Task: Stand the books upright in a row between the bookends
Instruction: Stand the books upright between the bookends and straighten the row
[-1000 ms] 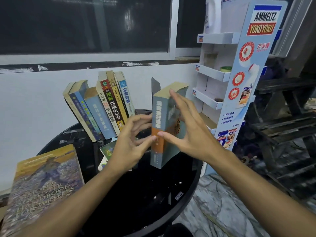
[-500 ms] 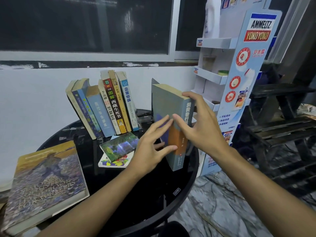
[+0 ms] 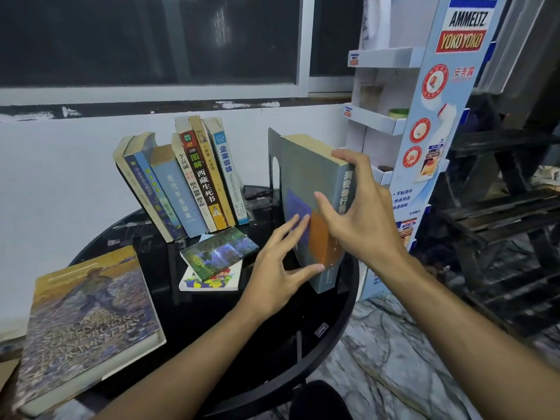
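Round black table (image 3: 230, 338), white wall behind. The grey book (image 3: 306, 177) stands at the table's right edge, long axis vertical, against the bookend (image 3: 274, 165). The right hand (image 3: 360, 219) grasps its spine; the left hand (image 3: 272, 277) presses flat-fingered on its cover. The leaning row (image 3: 188, 183) stands leftward.

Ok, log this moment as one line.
grey-green book: upright beside bookend | right hand: grips it | left hand: touches it | book row: leaning
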